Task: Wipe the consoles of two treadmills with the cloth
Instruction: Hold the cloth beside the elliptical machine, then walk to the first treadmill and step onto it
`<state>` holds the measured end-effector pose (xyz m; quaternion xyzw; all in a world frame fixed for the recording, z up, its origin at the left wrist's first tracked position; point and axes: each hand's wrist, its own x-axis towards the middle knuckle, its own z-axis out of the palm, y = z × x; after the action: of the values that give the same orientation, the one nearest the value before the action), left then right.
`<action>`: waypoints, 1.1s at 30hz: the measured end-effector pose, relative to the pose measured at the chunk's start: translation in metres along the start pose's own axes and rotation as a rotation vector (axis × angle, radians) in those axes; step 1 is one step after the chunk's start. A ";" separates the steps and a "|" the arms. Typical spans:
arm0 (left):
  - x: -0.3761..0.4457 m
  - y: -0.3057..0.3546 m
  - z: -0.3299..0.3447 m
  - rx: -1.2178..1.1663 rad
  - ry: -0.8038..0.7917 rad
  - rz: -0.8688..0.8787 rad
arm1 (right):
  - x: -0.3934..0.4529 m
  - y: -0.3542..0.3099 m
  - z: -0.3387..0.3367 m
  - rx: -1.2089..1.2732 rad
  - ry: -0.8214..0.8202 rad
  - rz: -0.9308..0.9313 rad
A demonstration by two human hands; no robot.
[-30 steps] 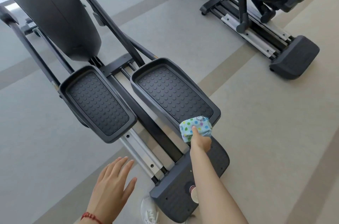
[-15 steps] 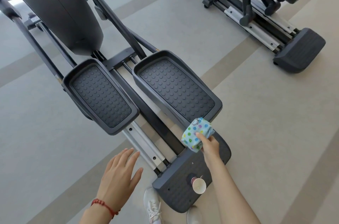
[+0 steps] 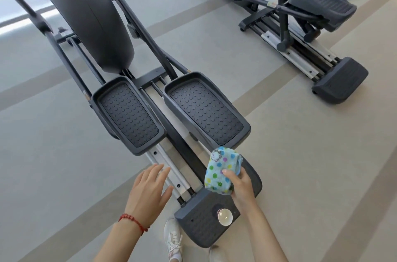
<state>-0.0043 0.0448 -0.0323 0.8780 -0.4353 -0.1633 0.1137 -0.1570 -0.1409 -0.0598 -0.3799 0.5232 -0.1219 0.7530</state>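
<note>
The cloth [image 3: 222,170], pale blue with coloured dots, sits bunched in your right hand [image 3: 241,184], fingers closed round it, held in the air just above the rear end cover [image 3: 206,225] of the nearer machine [image 3: 86,14]. A second ago it was pressed close to the back edge of the right pedal [image 3: 206,111]; you have since drawn it back toward yourself and lifted it off. Your left hand [image 3: 148,191] is open and empty, fingers spread, hovering over the floor beside the rails [image 3: 165,167], and it has come forward a little. A small paper cup [image 3: 225,216] stands on the end cover near your wrist, so mind it. No console shows in this view: you are looking at pedals and floor, and the second machine [image 3: 300,14] lies well apart toward the far right corner of the floor. By my reading, the wiping of the consoles is not under way here; you would have to raise your gaze and the cloth.
</note>
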 end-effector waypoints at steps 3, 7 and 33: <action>-0.019 0.014 -0.012 0.002 0.037 -0.037 | -0.028 -0.016 0.000 -0.008 -0.095 -0.030; -0.058 0.035 -0.019 0.000 0.099 -0.115 | -0.060 -0.031 -0.006 -0.001 -0.232 -0.039; -0.469 0.169 0.051 -0.090 0.522 -0.973 | -0.330 0.112 -0.007 -0.962 -0.947 0.031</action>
<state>-0.4130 0.3179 0.0667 0.9835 0.0705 0.0076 0.1665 -0.3269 0.1239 0.0897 -0.6777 0.1384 0.3153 0.6497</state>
